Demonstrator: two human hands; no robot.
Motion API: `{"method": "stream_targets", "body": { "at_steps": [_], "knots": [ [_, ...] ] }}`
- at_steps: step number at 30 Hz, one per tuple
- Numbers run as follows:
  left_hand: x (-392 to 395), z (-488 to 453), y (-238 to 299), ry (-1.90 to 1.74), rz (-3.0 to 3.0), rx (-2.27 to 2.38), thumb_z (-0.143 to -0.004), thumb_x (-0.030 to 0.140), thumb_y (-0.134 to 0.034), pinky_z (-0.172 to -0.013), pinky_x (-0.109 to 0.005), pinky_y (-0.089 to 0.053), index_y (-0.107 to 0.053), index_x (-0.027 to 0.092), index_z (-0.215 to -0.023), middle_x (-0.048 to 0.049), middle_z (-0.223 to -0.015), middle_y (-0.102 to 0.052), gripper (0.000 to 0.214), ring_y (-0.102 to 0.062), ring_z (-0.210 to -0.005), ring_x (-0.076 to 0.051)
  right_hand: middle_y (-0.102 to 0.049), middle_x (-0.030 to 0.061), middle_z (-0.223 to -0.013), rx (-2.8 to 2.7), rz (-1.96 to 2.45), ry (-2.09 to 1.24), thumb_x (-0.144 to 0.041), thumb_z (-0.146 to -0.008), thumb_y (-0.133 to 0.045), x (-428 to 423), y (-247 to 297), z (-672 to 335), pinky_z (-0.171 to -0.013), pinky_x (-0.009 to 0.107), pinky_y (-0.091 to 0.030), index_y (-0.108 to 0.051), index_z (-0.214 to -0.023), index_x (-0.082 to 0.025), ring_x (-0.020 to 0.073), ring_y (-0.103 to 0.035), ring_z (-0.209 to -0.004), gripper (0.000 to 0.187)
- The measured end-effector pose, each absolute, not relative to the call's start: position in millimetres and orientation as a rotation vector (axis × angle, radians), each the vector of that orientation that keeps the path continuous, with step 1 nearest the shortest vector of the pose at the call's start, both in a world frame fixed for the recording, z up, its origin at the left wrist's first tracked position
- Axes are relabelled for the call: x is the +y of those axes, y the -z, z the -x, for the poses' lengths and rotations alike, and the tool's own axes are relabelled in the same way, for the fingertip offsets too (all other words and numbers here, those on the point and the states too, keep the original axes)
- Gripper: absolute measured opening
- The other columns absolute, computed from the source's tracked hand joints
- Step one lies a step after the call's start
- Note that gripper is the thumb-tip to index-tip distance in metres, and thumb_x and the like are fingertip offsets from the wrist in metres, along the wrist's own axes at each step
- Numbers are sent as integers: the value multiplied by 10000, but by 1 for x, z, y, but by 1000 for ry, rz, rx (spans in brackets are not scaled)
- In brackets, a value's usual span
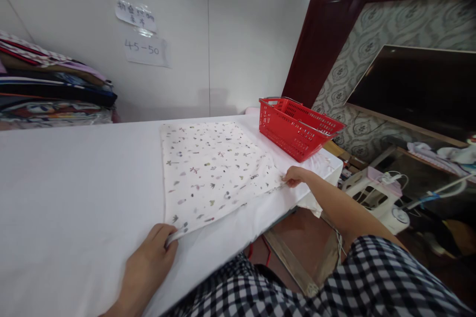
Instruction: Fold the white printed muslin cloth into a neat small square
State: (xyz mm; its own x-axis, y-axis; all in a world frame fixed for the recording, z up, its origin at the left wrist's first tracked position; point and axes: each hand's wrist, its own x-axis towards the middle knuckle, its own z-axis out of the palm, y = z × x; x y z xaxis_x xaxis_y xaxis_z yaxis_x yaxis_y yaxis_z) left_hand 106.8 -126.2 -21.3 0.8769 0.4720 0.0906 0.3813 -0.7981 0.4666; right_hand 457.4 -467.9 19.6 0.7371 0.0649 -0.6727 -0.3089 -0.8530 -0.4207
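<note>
A white cloth with small printed plants (211,168) lies flat on the white-covered table (74,183). My left hand (150,257) pinches its near left corner at the table's front edge, fingers closed on the fabric. My right hand (293,176) pinches the near right corner, also closed on the cloth. The cloth is stretched between both hands along the front edge.
A red plastic basket (297,126) stands at the table's right end, just beyond the cloth. A pile of folded fabrics (52,89) sits at the far left against the wall with paper notes (145,49). A white appliance (375,193) is on the floor to the right.
</note>
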Motion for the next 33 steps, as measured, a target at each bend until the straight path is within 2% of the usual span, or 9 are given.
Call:
{"method": "stream_targets", "body": {
  "at_steps": [3,9,14,18,21,22,28,30,33],
  "knots": [
    [-127,-107,21,-280,-2590,624,-833,261,-386,-616,-218,-429,-559,232,-907,17,-1022,-591,190,-588,-741,-107,-533,-3,-416,206,2454,-926,-305,-613,-794,-470,-15,-459,-449,224,-478,-568,-612,-117,112,-527,-411,294],
    [-128,-106,28,-338,-2603,595,-836,245,-371,-610,-226,-431,-530,231,-919,15,-1015,-576,181,-583,-720,-102,-457,-42,-374,169,2489,-821,-220,-613,-773,-467,-11,-452,-408,203,-424,-519,-552,-137,80,-453,-372,274],
    [-129,-103,30,-383,-2681,656,-840,257,-356,-675,-274,-457,-502,203,-1036,-36,-1110,-552,251,-596,-849,-154,-452,-21,-364,100,2432,-753,-175,-654,-686,-463,-9,-439,-399,222,-430,-490,-527,-149,116,-485,-373,235],
    [-128,-103,26,-233,-2725,755,-846,275,-345,-732,-309,-456,-479,173,-1127,-80,-1095,-586,327,-590,-953,-203,-525,11,-449,59,2288,-764,-202,-748,-545,-466,-6,-429,-467,227,-482,-491,-604,-160,127,-547,-437,160],
    [-124,-105,23,-108,-2696,788,-849,245,-338,-777,-328,-451,-448,166,-1210,-92,-1048,-633,386,-612,-948,-212,-566,-6,-565,27,2090,-736,-234,-778,-500,-473,-6,-427,-509,215,-493,-483,-736,-189,108,-569,-486,63],
    [-122,-106,21,-79,-2661,791,-851,238,-332,-772,-329,-454,-435,169,-1234,-88,-1006,-654,403,-625,-918,-211,-561,-18,-585,24,1986,-705,-244,-768,-518,-475,-7,-428,-500,209,-486,-477,-782,-204,105,-568,-488,59],
    [-96,-118,-8,-211,-2062,823,-869,286,-300,-666,-289,-517,-406,213,-1286,-6,-750,-678,437,-664,-705,-164,-503,-44,-607,-93,1522,-457,-255,-670,-643,-462,-44,-425,-390,181,-376,-496,-978,-265,91,-501,-449,341],
    [-86,-119,-24,-329,-1752,854,-848,310,-343,-663,-298,-554,-434,183,-1271,-25,-788,-687,451,-671,-688,-164,-513,-36,-625,-181,1449,-399,-276,-660,-669,-451,-63,-414,-384,189,-359,-533,-1010,-271,83,-468,-440,376],
    [-74,-106,-50,-628,-1502,814,-785,388,-487,-700,-304,-583,-541,170,-1171,-56,-996,-682,447,-679,-735,-177,-510,-31,-583,-274,1355,-359,-339,-648,-701,-442,-86,-389,-381,202,-336,-607,-944,-254,76,-420,-416,323]
  ]
}}
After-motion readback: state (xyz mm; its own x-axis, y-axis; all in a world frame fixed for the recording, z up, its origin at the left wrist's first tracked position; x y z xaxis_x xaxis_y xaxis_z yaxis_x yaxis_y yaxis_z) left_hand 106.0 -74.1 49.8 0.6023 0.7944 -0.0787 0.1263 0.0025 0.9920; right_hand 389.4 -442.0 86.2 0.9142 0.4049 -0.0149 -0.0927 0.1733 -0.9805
